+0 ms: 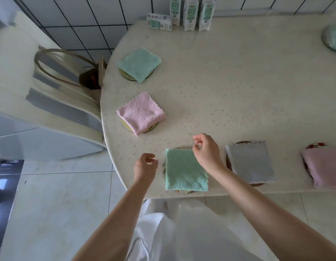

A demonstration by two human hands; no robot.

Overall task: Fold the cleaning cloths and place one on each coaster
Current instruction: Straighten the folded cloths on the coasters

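Hands hover free of the folded green cloth [186,171], centred on its coaster [179,148] at the surface's near edge, left hand [145,166] and right hand [207,151] fingers loosely curled, apparently just squaring it.

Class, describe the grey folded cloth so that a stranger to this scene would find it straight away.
Start at the near edge of the pale table, where three folded cloths lie in a row. The grey cloth is the middle one, on a dark coaster, between a green cloth and a pink cloth. It is the only grey one.
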